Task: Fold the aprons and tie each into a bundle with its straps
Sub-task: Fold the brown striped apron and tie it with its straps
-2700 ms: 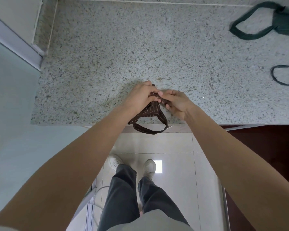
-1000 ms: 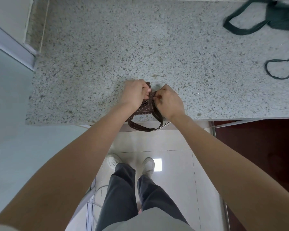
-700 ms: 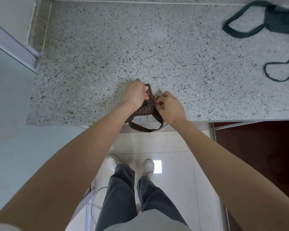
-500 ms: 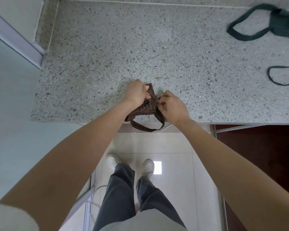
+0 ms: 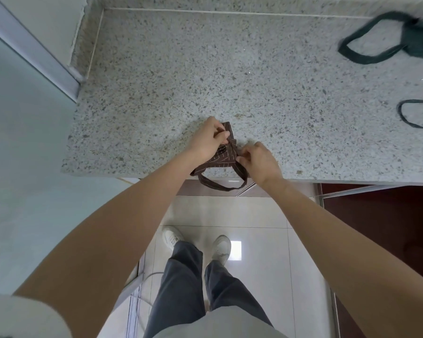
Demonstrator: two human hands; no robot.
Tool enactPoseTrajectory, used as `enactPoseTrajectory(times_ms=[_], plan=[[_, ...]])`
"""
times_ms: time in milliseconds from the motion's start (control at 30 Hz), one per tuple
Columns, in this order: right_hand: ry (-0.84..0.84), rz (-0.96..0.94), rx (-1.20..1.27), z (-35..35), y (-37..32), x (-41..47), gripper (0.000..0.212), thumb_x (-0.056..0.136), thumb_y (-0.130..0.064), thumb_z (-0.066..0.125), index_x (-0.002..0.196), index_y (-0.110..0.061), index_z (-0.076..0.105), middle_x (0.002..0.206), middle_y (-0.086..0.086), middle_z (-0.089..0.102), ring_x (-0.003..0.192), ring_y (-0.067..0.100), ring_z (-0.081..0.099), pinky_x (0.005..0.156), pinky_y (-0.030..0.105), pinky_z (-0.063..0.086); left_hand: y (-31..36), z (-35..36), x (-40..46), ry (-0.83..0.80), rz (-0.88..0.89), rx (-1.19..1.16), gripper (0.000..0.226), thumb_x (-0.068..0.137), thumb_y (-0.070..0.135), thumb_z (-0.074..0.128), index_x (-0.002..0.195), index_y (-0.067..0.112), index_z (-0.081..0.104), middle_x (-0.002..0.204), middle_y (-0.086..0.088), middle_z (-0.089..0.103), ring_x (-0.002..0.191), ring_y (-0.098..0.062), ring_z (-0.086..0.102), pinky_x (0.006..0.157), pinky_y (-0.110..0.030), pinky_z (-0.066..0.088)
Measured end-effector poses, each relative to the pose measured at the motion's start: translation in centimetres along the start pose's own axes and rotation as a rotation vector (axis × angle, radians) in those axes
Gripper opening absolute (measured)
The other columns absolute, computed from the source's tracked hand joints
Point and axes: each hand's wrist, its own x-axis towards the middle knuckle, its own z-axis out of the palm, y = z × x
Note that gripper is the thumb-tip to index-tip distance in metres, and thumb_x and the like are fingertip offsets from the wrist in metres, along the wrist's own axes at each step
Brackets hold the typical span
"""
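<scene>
Cloth like our brown apron bundle point(image 5: 224, 158) is soft and light; our left hand point(image 5: 206, 142) and right hand point(image 5: 260, 162) pinch its strap point(image 5: 220, 185).

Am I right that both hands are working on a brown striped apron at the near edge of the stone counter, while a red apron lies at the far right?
Not quite. The apron at the far right is dark green, not red, as the head view shows. The rest holds: the left hand and right hand both grip the brown striped apron at the near edge of the stone counter.
</scene>
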Motion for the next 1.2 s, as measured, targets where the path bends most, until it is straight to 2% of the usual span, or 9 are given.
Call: enactPoseTrajectory(times_ms=[200,400,500,600,800,933,1033,1133,1200], plan=[[0.1,-0.025,0.129,-0.4,-0.9,-1.4,0.022,0.093,-0.019,0.054,0.11,-0.005,0.053,0.105,0.009,0.051,0.085,0.021,0.053,0.075,0.025,0.039,-2.1,-1.9,-2.9,0.297,-0.002,0.068,0.035,0.088,-0.01,0.04,0.117,0.006,0.05,0.112,-0.001,0.051,0.097,-0.009,0.05,0.082,-0.016,0.038],[-0.039,-0.004,0.227,0.9,-3.4,-2.5,0.014,0.089,-0.009,0.052,0.102,-0.009,0.058,0.095,0.012,0.067,0.09,0.026,0.061,0.072,0.026,0.041,-4.8,-2.7,-5.3,-0.168,-0.145,0.069,0.018,0.084,0.002,0.062,0.097,0.011,0.054,0.08,-0.001,0.057,0.074,-0.012,0.051,0.071,-0.025,0.039],[-0.225,0.023,0.334,1.6,-4.1,-3.3,0.047,0.082,-0.013,0.066,0.121,-0.013,0.039,0.106,0.012,0.066,0.099,0.027,0.062,0.085,0.033,0.047,-4.7,-2.8,-5.3,-0.159,-0.079,0.091,0.019,0.089,0.008,0.06,0.07,0.012,0.056,0.064,0.001,0.055,0.06,-0.01,0.048,0.059,-0.023,0.035],[-0.353,-0.005,0.208,2.4,-4.7,-4.4,0.091,0.073,-0.016,0.077,0.14,-0.02,0.015,0.109,0.013,0.06,0.097,0.028,0.061,0.087,0.039,0.05,-4.6,-3.1,-5.1,-0.096,-0.069,-0.013,0.01,0.094,0.014,0.053,0.085,0.011,0.056,0.089,-0.007,0.068,0.086,-0.024,0.063,0.087,-0.037,0.048],[-0.156,-0.037,0.27,-0.5,-7.7,-5.5,0.007,0.089,-0.011,0.058,0.096,-0.011,0.058,0.061,-0.002,0.06,0.042,-0.002,0.051,0.052,0.019,0.045,-2.6,-5.7,-6.3,-0.022,-0.072,-0.161,0.008,0.097,0.019,0.049,0.093,0.012,0.048,0.096,-0.008,0.061,0.087,-0.024,0.061,0.081,-0.037,0.051],[0.061,0.083,0.639,-4.2,-10.1,-5.6,0.017,0.094,-0.007,0.048,0.082,-0.005,0.06,0.053,0.003,0.059,0.032,0.009,0.047,0.041,0.021,0.047,0.1,-8.3,-7.8,-0.197,-0.155,-0.511,0.043,0.087,0.008,0.064,0.124,0.011,0.042,0.102,-0.006,0.06,0.084,-0.013,0.061,0.073,-0.024,0.051],[0.056,0.184,0.921,-6.3,-12.6,-6.4,0.019,0.095,-0.003,0.044,0.08,-0.002,0.056,0.046,0.004,0.057,0.031,0.012,0.047,0.038,0.024,0.05,2.2,-10.6,-8.0,-0.239,-0.206,-0.33,0.061,0.082,0.002,0.067,0.136,0.002,0.039,0.118,-0.015,0.058,0.097,-0.018,0.061,0.075,-0.023,0.05],[0.059,0.282,1.253,-8.2,-14.7,-6.8,0.021,0.095,0.004,0.038,0.076,-0.001,0.047,0.052,0.013,0.051,0.032,0.015,0.047,0.037,0.024,0.049,5.2,-13.5,-9.1,-0.408,-0.307,-0.203,0.012,0.089,0.006,0.058,0.098,0.0,0.061,0.075,-0.005,0.07,0.058,-0.006,0.063,0.053,-0.017,0.05],[0.046,0.275,1.395,-9.5,-15.5,-7.1,0.023,0.096,0.005,0.034,0.076,-0.002,0.043,0.058,0.013,0.048,0.038,0.017,0.049,0.041,0.023,0.049,6.5,-15.1,-9.8,-0.49,-0.319,-0.104,0.011,0.091,0.017,0.057,0.081,0.015,0.058,0.062,0.005,0.063,0.052,-0.002,0.054,0.053,-0.017,0.041]])
